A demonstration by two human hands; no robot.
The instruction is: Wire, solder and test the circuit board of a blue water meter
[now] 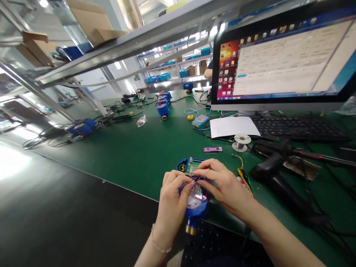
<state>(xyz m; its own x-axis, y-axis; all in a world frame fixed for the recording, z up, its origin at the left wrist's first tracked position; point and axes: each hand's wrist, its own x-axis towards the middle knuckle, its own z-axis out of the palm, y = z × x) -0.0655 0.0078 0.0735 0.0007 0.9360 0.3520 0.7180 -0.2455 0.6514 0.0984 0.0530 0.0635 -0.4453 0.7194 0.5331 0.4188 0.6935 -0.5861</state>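
A blue water meter (197, 212) with a brass end (190, 230) sits at the bench's front edge, under both my hands. Its lid (182, 167) stands raised at the far side, showing a small LCD (192, 169) and a round part. Thin red and dark wires (205, 189) loop over the meter's clear face. My left hand (172, 193) is on the left of the meter, thumb and fingers pinched on the wires. From the right, my right hand (222, 181) pinches the same wires, fingertips nearly touching the left's. The exact wire ends are hidden between the fingers.
Behind lie a small purple stick-shaped item (213, 150), a solder spool (240, 143), paper (233, 127) and a blue box (200, 121). To the right are a black handheld scanner (274, 181), keyboard (297, 128) and monitor (283, 66). More blue meters (162, 107) stand farther back.
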